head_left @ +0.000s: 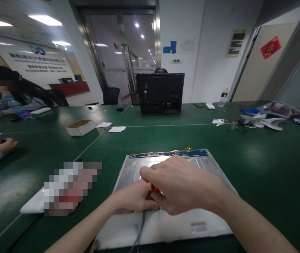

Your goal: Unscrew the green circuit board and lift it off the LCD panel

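right hand (181, 184): curled tight around a red-handled tool (153, 188), likely a screwdriver; only a sliver of red shows
left hand (135, 198): fingers drawn together just left of the tool, resting on the panel; whether it pinches anything, cannot tell
panel (128, 168): flat metal-backed sheet, near centre of green desk (257, 161), long axis left-right, blue circuit strip (168, 153) along far edge
relation: tool sits between the 2 hands, directly over panel middle; right hand on top, nearer
cable (140, 228): grey, runs off panel's near edge
far: black chassis (160, 93); 1 cardboard box (80, 127) far left
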The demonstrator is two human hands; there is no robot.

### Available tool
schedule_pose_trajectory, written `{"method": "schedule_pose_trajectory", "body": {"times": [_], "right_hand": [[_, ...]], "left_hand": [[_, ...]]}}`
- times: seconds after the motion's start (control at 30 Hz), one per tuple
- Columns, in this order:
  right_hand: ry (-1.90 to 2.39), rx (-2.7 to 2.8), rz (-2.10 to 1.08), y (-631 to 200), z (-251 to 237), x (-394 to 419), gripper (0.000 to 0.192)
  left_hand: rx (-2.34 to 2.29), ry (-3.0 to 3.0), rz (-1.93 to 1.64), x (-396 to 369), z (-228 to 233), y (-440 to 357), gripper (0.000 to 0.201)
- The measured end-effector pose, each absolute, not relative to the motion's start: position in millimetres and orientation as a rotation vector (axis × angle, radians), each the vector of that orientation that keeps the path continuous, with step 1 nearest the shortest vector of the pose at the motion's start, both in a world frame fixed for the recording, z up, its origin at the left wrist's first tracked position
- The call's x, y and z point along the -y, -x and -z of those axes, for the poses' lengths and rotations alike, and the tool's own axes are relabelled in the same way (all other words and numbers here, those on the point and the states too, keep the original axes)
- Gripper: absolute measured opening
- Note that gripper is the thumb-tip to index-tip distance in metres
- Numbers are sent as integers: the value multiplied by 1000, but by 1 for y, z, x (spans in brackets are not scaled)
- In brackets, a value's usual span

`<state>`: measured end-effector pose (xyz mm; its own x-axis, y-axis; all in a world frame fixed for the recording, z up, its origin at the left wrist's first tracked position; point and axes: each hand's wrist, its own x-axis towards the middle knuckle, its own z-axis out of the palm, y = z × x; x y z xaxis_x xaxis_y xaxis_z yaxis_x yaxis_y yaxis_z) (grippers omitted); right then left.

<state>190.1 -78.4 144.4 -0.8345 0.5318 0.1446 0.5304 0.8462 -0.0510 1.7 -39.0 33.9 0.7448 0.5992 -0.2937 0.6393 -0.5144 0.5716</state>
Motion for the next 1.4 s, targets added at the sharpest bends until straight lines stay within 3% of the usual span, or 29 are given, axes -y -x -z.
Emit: {"method": "schedule_pose_trajectory", "body": {"times": [0.27, 0.43, 0.63, 0.77, 1.03, 1.17, 1.4], "right_hand": [[908, 2864, 28, -189, -145, 79, 13], [871, 2900, -66, -192, -147, 81, 22], [897, 2848, 22, -192, -146, 80, 11], [863, 2887, -46, -192, -147, 80, 17], [879, 2874, -14, -192, -148, 80, 10], [834, 2883, -35, -193, -147, 79, 21], [927, 2857, 35, -192, -146, 79, 12]], "left_hand": [[-857, -2244, 21, 41, -40, -4, 10], [-843, -2272, 3, 41, -36, -4, 5], [-824, -2269, 39, 38, -36, -3, 4], [-913, -2261, 122, 37, -36, -1, 9], [-854, -2229, 31, 40, -31, 0, 8], [-857, -2252, 13, 39, -31, 0, 12], [-812, -2213, 18, 40, -39, -5, 7]]}}
